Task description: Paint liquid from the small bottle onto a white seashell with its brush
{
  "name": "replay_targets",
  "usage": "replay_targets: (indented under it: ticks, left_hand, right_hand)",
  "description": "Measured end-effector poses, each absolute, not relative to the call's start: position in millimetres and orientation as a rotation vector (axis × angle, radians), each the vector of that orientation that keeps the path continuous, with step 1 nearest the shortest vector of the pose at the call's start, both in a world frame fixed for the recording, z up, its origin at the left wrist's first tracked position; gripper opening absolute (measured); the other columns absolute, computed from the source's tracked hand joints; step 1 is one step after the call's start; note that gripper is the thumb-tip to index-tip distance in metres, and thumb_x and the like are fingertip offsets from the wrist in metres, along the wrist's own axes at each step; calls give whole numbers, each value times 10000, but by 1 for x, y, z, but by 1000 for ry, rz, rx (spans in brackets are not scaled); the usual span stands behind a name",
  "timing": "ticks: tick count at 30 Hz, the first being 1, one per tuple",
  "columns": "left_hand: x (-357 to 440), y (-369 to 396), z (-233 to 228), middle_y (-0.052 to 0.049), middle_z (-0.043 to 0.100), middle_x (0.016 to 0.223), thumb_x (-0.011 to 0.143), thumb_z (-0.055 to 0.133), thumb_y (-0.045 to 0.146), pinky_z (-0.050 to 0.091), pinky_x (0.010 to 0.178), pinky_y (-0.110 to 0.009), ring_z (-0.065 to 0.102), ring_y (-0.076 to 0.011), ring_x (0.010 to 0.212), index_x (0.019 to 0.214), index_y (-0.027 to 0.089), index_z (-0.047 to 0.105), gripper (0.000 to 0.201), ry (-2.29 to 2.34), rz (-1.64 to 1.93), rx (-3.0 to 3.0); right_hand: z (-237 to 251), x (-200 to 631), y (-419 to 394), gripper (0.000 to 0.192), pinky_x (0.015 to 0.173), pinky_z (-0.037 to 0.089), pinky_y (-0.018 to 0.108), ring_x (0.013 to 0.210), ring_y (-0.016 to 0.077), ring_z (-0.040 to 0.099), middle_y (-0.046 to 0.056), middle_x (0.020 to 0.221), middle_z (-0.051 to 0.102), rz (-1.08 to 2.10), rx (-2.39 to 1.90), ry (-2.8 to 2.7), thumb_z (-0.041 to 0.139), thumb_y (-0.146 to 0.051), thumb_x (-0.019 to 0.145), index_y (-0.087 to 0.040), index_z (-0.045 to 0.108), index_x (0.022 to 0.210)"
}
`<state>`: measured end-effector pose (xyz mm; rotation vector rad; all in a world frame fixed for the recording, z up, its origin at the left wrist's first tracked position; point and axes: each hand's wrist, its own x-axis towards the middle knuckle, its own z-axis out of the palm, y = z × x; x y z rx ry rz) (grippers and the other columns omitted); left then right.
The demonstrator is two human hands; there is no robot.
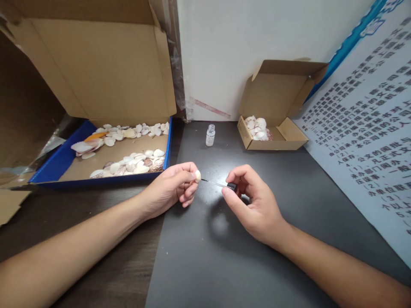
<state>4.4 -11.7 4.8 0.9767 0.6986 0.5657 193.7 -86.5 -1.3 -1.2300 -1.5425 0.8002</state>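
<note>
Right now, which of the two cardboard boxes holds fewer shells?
The small box by the wall, right of the glass bottle; the big blue-edged box holds far more.

Matt cardboard box [96, 68], glossy shell [198, 176], clear glass bottle [210, 135]

A large open cardboard box [96, 72] with a blue tray [61, 160] of seashells [128, 164] sits at the far left of the dark worktop [208, 256]. A smaller shell-filled carton [272, 128] stands by the wall, beside a printed poster [369, 137].
</note>
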Motion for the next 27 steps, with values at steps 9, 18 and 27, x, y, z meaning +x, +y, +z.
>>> replay_targets:
  ticks: [9, 18, 27]
  left_hand:
    - [5, -12, 3, 65, 420, 481, 825, 643, 257, 357, 446, -187, 322, -75, 438, 732, 187, 519, 170, 699, 580, 971]
    - [5, -11, 3, 73, 399, 479, 846, 619, 227, 357, 449, -186, 311, -72, 440, 731, 187, 513, 161, 684, 585, 971]
    - [4, -11, 0, 72, 384, 510, 888, 572, 192, 350, 448, -175, 304, -71, 455, 789, 182, 546, 103, 647, 595, 976]
  right_hand:
    - [-2, 194, -88, 131, 452, 405, 231, 484, 100, 456, -75, 636, 474, 802, -1185, -1567, 581, -201, 852, -246, 475, 914]
    - [-2, 193, -88, 132, 466, 405, 225, 498, 91, 455, -72, 670, 472, 840, -1191, -1579, 592, -193, 854, -241, 478, 900]
    - [-4, 194, -88, 142, 483, 412, 217, 531, 95, 463, -71, 694, 472, 791, -1144, -1518, 567, -178, 877, -247, 469, 952]
